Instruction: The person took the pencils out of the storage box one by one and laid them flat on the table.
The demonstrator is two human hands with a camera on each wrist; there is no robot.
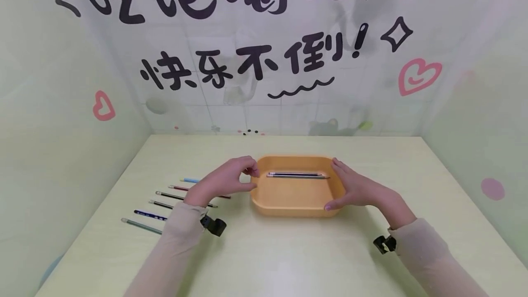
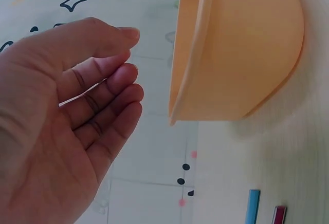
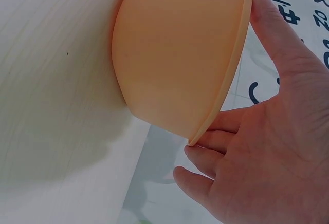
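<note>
An orange plastic basin (image 1: pixel 294 213) with rounded corners sits on the table, and two pencils (image 1: pixel 294 175) lie side by side in it near its back wall. My left hand (image 1: pixel 227 180) is at the basin's left end, thumb and fingers loosely bent around a gap. In the left wrist view this hand (image 2: pixel 77 100) stands apart from the basin (image 2: pixel 241 49) and holds nothing. My right hand (image 1: pixel 356 187) spans the right end, thumb at the front corner and fingers at the back. The right wrist view shows its fingertips (image 3: pixel 200 157) touching the rim.
Several pencils (image 1: pixel 140 226) lie in a spread row on the table left of the basin, partly hidden by the left forearm. Printed wall sheets (image 1: pixel 255 118) stand behind and at both sides of the table (image 1: pixel 272 260). Each wrist carries a small black camera mount (image 1: pixel 214 226).
</note>
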